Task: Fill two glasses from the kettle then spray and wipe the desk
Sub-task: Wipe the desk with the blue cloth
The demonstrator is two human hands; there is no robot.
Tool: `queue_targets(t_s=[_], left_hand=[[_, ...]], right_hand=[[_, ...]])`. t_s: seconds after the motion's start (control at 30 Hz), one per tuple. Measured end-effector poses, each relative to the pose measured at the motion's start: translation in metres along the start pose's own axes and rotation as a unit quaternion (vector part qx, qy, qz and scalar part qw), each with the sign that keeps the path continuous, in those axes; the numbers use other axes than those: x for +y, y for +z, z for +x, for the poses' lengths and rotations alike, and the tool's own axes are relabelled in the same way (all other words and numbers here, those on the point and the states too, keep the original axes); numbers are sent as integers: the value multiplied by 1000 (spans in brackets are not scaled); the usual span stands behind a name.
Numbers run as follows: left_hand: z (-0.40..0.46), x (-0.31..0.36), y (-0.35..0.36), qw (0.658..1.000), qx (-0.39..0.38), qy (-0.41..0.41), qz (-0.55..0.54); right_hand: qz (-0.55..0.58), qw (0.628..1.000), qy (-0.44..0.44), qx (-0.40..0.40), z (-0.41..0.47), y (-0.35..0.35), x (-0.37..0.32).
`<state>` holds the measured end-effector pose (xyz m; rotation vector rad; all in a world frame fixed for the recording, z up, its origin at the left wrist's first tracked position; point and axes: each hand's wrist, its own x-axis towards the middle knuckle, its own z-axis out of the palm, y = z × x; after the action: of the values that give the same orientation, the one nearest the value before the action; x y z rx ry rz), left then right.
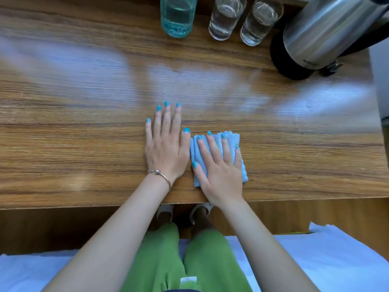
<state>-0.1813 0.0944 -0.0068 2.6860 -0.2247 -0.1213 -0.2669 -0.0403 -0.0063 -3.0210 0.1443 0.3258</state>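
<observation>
A folded light-blue cloth (235, 140) lies on the wooden desk (84, 133) near its front edge. My right hand (219, 165) presses flat on the cloth, fingers spread. My left hand (166, 144) lies flat on the bare wood just left of the cloth, holding nothing. At the back stand two clear glasses (225, 20) (259, 24) with water in them. A steel kettle (328, 32) on a black base stands at the back right. A teal bottle (177, 15) holding liquid stands left of the glasses; its top is out of frame.
The desk's front edge runs just below my wrists. Its right edge lies beside the kettle. Pale light patches stretch across the desk's middle. Below the desk are my green trousers, slippers and a white sheet (336, 260).
</observation>
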Motion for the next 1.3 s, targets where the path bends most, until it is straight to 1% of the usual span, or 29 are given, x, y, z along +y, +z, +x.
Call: queue_targets(t_s=[0.1,0.17,0.23,0.3,0.4,0.47,0.53,0.6,0.67,0.73,0.8,0.83,0.93,1.0,1.1,1.2,1.3], left_hand=[[2,17,9,1000,0,16,14],[1,25,17,999,-5,11,41],[-1,31,24,998,-6,24,63],[-1,34,30,996,-1,33,77],[2,33,35,995,-4,25,96],[2,33,37,994,-4,17,106],[3,34,37,994,-4,16,111],[3,34,38,993,-3,14,119],[3,34,38,992,-7,10,127],[3,34,37,991,-9,8,133],[3,35,36,991,-11,4,135],[2,35,36,990,-11,2,139],[5,35,37,990,-12,0,142],[6,34,37,990,-11,-2,143],[6,34,35,990,-15,0,140],[4,39,31,989,-17,-6,147],[-1,61,31,987,19,-15,159]], right_hand=[[-17,1000,-15,-10,53,-13,17],[-15,1000,7,-9,109,-26,35],[7,999,34,-6,164,-40,51],[16,999,39,-8,198,-48,59],[28,999,28,-1,191,-46,61],[34,999,36,7,152,-37,62],[14,999,46,17,93,-26,62],[-8,999,30,21,41,-17,63],[-11,1000,1,4,24,-13,69],[-6,999,-38,-14,46,-20,78],[-11,998,-64,-22,93,-30,86],[-4,998,-63,-22,124,-36,90],[27,1000,-16,-6,204,-52,92],[29,1000,-6,3,223,-52,91],[39,999,-30,10,188,-43,96],[32,998,-44,12,106,-32,116],[-9,998,-66,10,19,-19,139]])
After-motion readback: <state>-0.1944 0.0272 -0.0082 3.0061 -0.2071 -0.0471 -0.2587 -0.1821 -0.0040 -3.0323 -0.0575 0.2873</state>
